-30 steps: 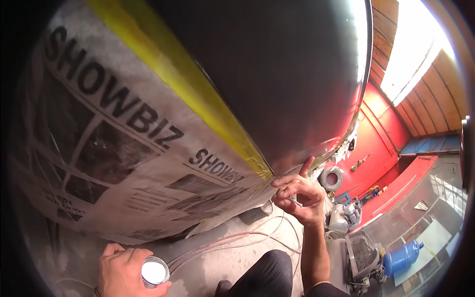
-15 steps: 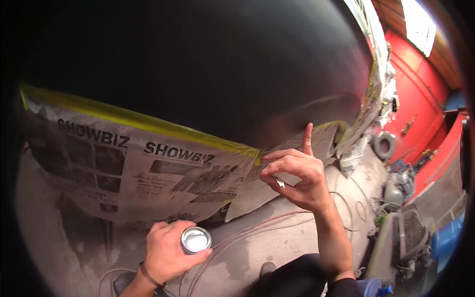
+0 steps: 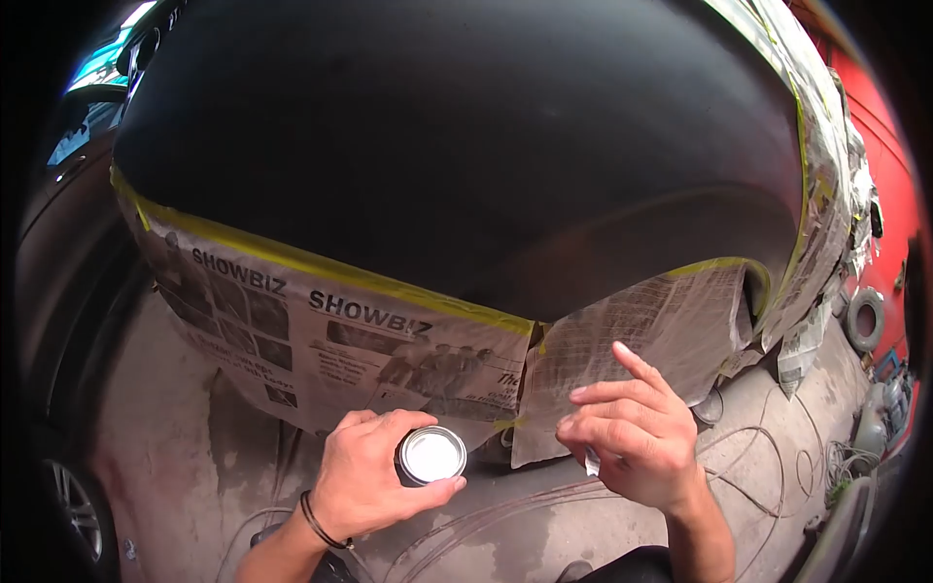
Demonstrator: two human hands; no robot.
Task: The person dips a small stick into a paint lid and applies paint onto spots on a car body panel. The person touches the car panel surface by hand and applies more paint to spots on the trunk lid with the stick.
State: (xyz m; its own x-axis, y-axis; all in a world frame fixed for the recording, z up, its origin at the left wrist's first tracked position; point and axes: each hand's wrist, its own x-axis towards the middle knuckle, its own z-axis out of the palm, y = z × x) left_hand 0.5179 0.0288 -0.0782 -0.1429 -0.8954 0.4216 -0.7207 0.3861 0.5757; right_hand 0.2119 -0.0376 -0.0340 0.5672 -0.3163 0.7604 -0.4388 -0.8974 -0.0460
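Observation:
My left hand (image 3: 364, 471) is wrapped round a small round metal tin (image 3: 431, 456) whose open top shows white stuff inside. To its right, my right hand (image 3: 632, 428) pinches a small whitish scrap (image 3: 592, 461) between thumb and fingers, with the index finger raised. What the scrap is I cannot make out. Both hands are in front of a dark matte car body panel (image 3: 437, 146). Along its lower edge runs yellow masking tape (image 3: 321, 269), holding newspaper (image 3: 321, 360) that hangs below. More newspaper (image 3: 632, 330) covers the wheel arch area behind my right hand.
Hoses (image 3: 525, 497) lie across the concrete floor (image 3: 224, 515). A dark car with a wheel (image 3: 78, 505) stands at the left. On the right are a loose tire (image 3: 864, 319), a red wall (image 3: 880, 146) and assorted parts along the edge.
The view has swung, showing more of the dark car at left. My right hand has come down from in front of the panel's lower edge, fingers more curled; my left hand still holds the tin.

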